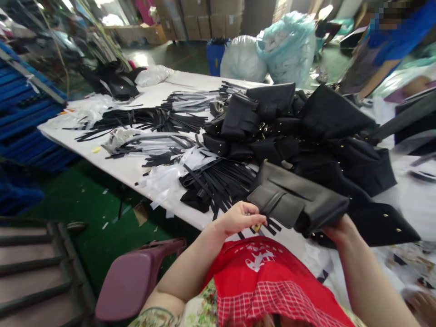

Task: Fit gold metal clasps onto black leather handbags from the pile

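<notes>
While the right hand (336, 228) grips a smooth, leathery bag (289, 195), left hand (240, 218) closed on a small yellowish piece (256, 226).

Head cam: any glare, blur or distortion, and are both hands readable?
Head view: left hand fairly readable, right hand partly hidden under the black pouch; glare on the far floor; co-worker soft, mosaic over the head; black pile loses detail in its dark folds; wide-angle stretch towards the frame edges, right edge smeared.
</notes>
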A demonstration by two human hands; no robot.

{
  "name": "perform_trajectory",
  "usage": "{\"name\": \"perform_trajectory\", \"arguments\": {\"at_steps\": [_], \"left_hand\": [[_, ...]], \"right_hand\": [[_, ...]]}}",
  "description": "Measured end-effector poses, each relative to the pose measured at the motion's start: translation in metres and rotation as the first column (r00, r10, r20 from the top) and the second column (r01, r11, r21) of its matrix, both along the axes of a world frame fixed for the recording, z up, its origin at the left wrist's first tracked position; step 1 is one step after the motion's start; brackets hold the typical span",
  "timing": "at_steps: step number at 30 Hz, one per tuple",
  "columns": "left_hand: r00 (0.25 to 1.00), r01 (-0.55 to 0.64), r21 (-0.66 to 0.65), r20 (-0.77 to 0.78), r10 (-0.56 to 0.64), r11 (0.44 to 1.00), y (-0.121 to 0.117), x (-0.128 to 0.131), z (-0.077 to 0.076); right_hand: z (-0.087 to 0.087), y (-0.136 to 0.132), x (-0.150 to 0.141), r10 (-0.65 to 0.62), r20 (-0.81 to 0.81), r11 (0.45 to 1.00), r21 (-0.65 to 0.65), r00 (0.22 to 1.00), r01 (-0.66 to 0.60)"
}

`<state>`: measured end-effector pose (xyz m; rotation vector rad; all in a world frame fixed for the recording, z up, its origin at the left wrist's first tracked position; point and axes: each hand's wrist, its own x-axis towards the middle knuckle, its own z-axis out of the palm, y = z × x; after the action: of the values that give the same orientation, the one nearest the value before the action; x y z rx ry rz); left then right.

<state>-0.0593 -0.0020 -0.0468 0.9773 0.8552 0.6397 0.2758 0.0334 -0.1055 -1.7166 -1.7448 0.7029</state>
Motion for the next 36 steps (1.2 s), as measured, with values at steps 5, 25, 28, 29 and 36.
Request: {"name": "perform_trajectory", "arguments": {"at_steps": [5, 25, 28, 29, 36], "left_hand": [[0.942, -0.214, -0.014, -0.266, 0.203, 0.977, 0.002, 0.031, -0.018], [0.812, 0.238, 0.535, -0.568, 0.137, 0.811, -0.03, 0.05, 0.042], [0.749, 0.209, 0.647, -0.588, 0.305, 0.733, -0.035, 0.046, 0.047], [0.743, 0.2, 0.673, -0.578, 0.338, 0.712, -0.036, 0.044, 0.049], [0.733, 0.29, 0.72, -0.591, 0.337, 0.631, -0.026, 0.039, 0.058]], "right_hand": [[0.002, -0.009, 0.005, -0.282, 0.013, 0.959, 0.01, 0.959, 0.282], [0.064, -0.068, -0.093, 0.322, 0.297, 0.855, 0.316, 0.899, -0.41], [0.068, -0.069, -0.095, 0.313, 0.299, 0.857, 0.321, 0.901, -0.404], [0.068, -0.07, -0.096, 0.31, 0.303, 0.858, 0.32, 0.901, -0.403], [0.067, -0.07, -0.099, 0.334, 0.317, 0.856, 0.293, 0.888, -0.426]]}}
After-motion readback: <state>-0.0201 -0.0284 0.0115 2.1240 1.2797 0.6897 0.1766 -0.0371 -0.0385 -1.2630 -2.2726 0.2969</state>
